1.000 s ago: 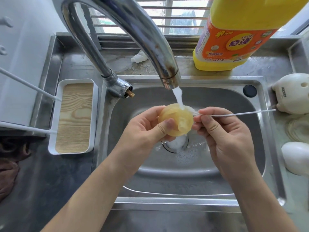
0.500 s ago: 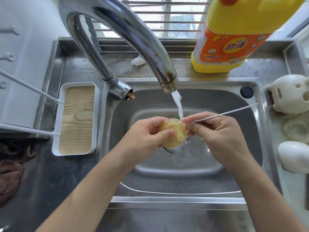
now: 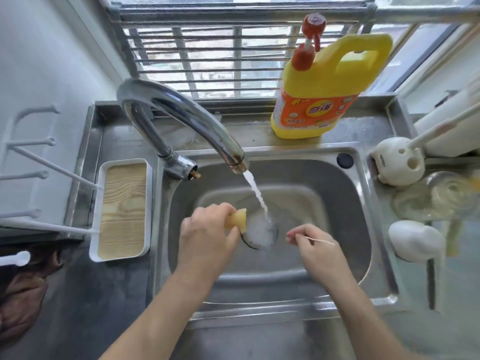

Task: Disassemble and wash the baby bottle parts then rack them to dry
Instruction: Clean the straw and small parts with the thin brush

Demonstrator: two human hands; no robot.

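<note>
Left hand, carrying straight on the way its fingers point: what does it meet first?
Probably the water stream, just beyond the nipple that the left hand grips, though depth is unclear.

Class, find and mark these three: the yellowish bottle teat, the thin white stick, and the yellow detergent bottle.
yellowish bottle teat (image 3: 238, 218): head view, its exposed flared edge.
thin white stick (image 3: 320, 240): head view, middle of the shaft.
yellow detergent bottle (image 3: 324, 76): head view, yellow body above the label.
</note>
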